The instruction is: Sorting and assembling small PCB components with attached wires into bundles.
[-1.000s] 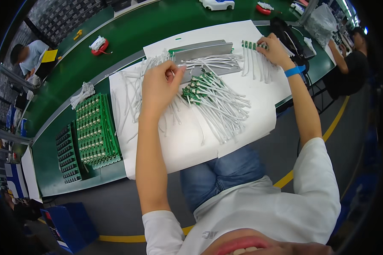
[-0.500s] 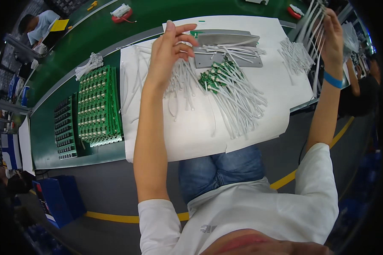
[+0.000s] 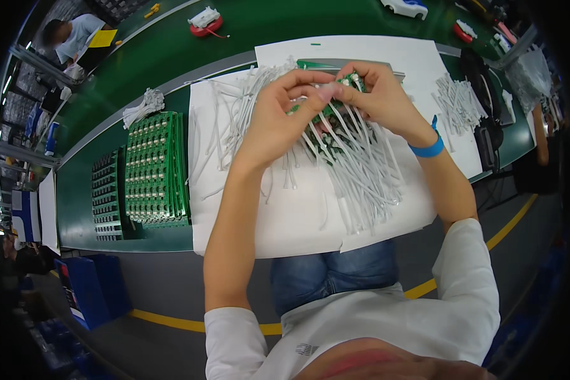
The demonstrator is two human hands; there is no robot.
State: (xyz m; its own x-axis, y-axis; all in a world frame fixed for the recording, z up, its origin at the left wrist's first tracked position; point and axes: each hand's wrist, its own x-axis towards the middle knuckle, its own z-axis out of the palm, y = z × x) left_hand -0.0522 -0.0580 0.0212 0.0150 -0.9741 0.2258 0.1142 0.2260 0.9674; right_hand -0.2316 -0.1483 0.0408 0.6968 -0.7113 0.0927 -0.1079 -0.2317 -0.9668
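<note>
My two hands meet above the middle of the white paper sheet (image 3: 285,234). The fingers of my right hand (image 3: 386,101) are closed on a small green circuit board (image 3: 353,80) with white connectors. Beside it my left hand (image 3: 285,117) pinches with thumb and fingers; what lies between them is hidden. White cables (image 3: 328,123) hang below the fingertips. Under them lies a heap of white cables (image 3: 367,190) with green boards at its far end. More loose white cables (image 3: 250,104) are left of and behind my left hand. A grey metal holder (image 3: 396,73) is mostly covered by my hands.
Stacked green circuit board panels (image 3: 152,171) and a black-studded strip panel (image 3: 106,196) occupy the table's left. Bundled white parts (image 3: 144,107) lie behind them. To the right are a white cable pile (image 3: 459,104) and a black bag (image 3: 481,82). A person (image 3: 76,38) sits far left.
My right hand has come from the far right, where it held up white cables, to the middle. My left hand, open before, has moved right and closed beside it. The view has shifted slightly.
</note>
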